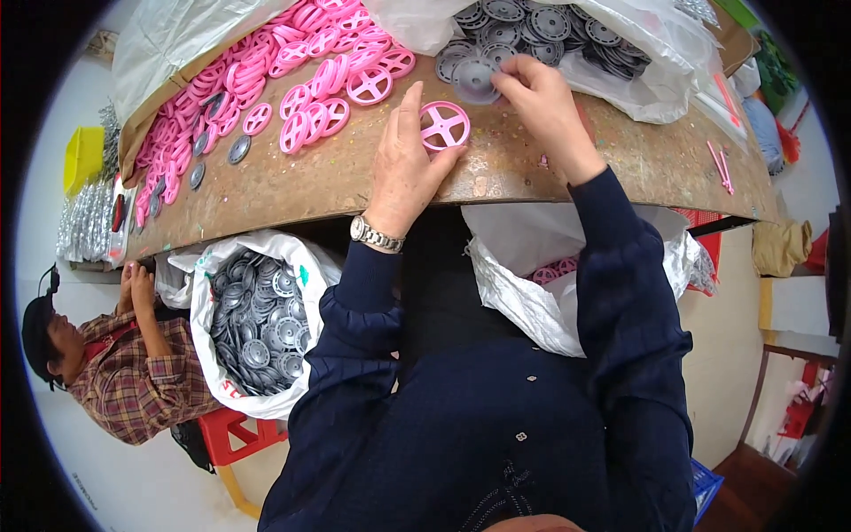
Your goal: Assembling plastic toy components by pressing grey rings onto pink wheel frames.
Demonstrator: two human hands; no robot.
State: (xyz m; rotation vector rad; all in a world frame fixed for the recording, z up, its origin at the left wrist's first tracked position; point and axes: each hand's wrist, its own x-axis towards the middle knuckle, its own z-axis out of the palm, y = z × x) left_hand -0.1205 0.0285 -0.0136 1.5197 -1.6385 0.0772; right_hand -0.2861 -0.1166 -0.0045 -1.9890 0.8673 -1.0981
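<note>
In my left hand (403,164) is a pink spoked wheel (432,129), held on edge between thumb and fingers above the tabletop. My right hand (545,102) pinches the rim of a grey round disc (474,82), which is slightly blurred. This disc is up and to the right of the pink wheel, apart from it. Just beyond the right hand lies a heap of similar grey discs (550,25) on a white plastic sack. Several loose pink wheels (370,85) rest on the table left of my left hand.
A large pile of pink wheels (239,75) spills from a sack at the far left. Below the table edge stands a white sack (202,355) of grey discs. An open white sack (523,306) lies under my right arm. Another person (133,372) sits at the left.
</note>
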